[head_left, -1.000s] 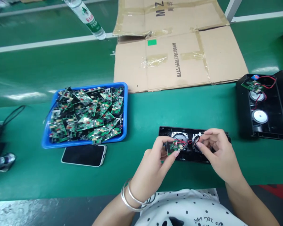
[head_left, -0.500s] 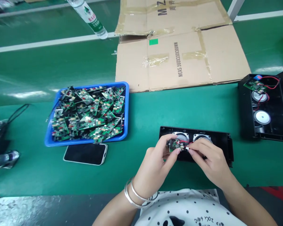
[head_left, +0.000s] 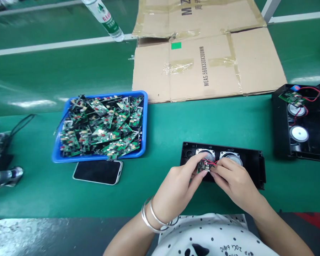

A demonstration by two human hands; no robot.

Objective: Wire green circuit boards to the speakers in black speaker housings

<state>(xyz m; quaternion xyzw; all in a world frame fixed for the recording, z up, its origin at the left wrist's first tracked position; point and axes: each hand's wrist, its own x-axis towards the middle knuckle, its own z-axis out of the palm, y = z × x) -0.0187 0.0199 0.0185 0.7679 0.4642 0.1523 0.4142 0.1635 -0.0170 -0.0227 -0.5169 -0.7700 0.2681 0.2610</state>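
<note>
My left hand (head_left: 180, 185) pinches a small green circuit board (head_left: 203, 165) between thumb and fingers, above a black speaker housing (head_left: 250, 167). At the board's right edge, my right hand (head_left: 234, 181) is closed on the end of red and black wires (head_left: 211, 162); its fingertips cover the connector there. Two round speakers sit in the housing: the left speaker (head_left: 209, 155) is just behind the board, and the right speaker (head_left: 233, 158) is partly covered by my right hand.
A blue tray (head_left: 145, 124) heaped with circuit boards stands left, a phone (head_left: 97, 172) before it. Flattened cardboard (head_left: 186, 81) lies at the back, near a water bottle (head_left: 106, 19). Another black housing (head_left: 280, 124) with speakers and a wired board stands right.
The board has tilted in my left hand. My right fingertips have moved closer against it, and the white connector seen between them before is now hidden. The whole view has shifted slightly.
</note>
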